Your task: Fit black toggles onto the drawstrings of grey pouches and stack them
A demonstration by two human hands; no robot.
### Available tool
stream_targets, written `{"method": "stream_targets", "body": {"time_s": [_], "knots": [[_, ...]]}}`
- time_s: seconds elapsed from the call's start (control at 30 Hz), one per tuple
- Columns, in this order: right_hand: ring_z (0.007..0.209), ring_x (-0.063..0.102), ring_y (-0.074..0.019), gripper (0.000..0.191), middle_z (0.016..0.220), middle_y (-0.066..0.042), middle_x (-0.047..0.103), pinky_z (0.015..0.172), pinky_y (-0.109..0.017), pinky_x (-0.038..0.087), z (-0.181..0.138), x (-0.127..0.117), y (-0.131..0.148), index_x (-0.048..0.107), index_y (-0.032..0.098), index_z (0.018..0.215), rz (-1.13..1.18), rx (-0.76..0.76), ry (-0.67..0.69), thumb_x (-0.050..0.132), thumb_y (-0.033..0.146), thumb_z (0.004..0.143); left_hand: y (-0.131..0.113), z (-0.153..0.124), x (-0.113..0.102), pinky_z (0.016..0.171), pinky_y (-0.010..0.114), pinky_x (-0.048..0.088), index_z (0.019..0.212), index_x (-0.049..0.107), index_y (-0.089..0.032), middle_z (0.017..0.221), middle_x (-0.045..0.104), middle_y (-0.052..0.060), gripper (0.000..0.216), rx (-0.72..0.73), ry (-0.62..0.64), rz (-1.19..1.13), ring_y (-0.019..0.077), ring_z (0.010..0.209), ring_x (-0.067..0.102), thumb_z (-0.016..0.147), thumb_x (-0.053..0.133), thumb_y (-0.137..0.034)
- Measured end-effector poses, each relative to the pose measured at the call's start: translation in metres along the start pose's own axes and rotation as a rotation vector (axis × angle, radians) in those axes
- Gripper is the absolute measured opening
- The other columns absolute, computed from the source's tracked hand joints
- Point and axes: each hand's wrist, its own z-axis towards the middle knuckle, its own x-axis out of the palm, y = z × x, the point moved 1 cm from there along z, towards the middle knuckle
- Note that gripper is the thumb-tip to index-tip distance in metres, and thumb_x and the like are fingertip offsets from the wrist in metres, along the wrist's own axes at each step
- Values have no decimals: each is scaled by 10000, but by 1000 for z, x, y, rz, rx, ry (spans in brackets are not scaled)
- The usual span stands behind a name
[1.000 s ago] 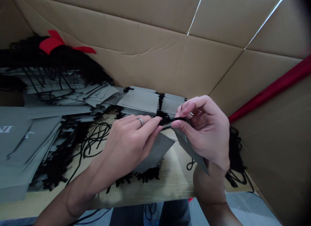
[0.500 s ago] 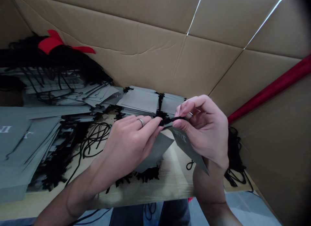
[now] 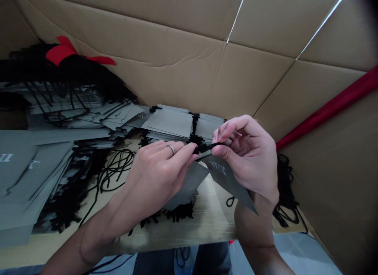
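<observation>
Between my two hands runs a short black cord, pinched at both sides. My left hand, with a ring on one finger, closes its thumb and fingertips on the cord's left end. My right hand pinches the right end between thumb and index finger. From the cord hangs a grey card with white printed letters, tilted down to the right under my right hand. Below my left hand lies a pile of grey cards with black cord ends at its near edge, partly covered by my hand.
Stacks of grey cards stand against the cardboard wall. More large grey cards lie at left. A black cord bundle with a red band sits behind them. Loose black cords lie on the table; another bundle is at right.
The hanging grey card has swung slightly to the right and downward, showing its lettering from a changed angle. Both hands keep nearly the same place and grip on the cord.
</observation>
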Motion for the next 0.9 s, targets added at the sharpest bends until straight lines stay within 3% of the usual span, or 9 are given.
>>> {"method": "stream_targets", "body": {"time_s": [0.3, 0.47, 0.6, 0.73, 0.83, 0.9], "knots": [[880, 675, -186, 316, 928, -5, 667, 699, -307, 594, -1, -1, 2, 721, 253, 990, -19, 0, -10, 1012, 340, 903, 0, 0, 0, 652, 338, 498, 1090, 731, -177, 833, 765, 2, 149, -1, -7, 3, 168, 685, 656, 1158, 601, -205], [906, 659, -174, 144, 977, -14, 689, 704, -302, 521, -5, -5, 3, 746, 243, 982, -247, -20, -14, 855, 154, 1014, 0, 1, -1, 672, 342, 529, 1070, 723, -162, 884, 789, 32, 154, 1, -10, -22, 184, 723, 697, 1155, 597, -190], [912, 676, -186, 122, 1022, -17, 724, 718, -324, 524, -8, -6, 7, 774, 256, 1060, -360, -43, 72, 811, 142, 1038, 1, 2, -2, 687, 334, 549, 1081, 716, -150, 902, 793, 51, 183, -6, -7, -64, 191, 751, 712, 1161, 551, -162], [978, 706, -207, 233, 1162, -37, 769, 789, -350, 577, -6, -2, 9, 795, 278, 1248, -389, -94, 162, 852, 211, 1033, 0, 4, -4, 730, 309, 542, 1086, 690, -166, 937, 767, 50, 192, -50, 43, -240, 178, 821, 702, 1157, 516, -127], [968, 734, -210, 67, 1086, -30, 800, 779, -348, 590, -4, 1, 7, 822, 271, 1118, -409, -133, 170, 822, 233, 1062, 1, 5, -5, 670, 265, 473, 982, 659, -187, 807, 643, -15, 248, -127, 117, -432, 129, 723, 596, 1169, 503, -141], [909, 730, -190, 58, 1010, -17, 796, 739, -330, 574, -3, 2, 5, 812, 261, 1052, -411, -117, 140, 780, 233, 1092, 3, 6, -4, 638, 245, 441, 961, 673, -187, 774, 621, -37, 252, -185, 149, -520, 108, 687, 566, 1171, 535, -172]]}}
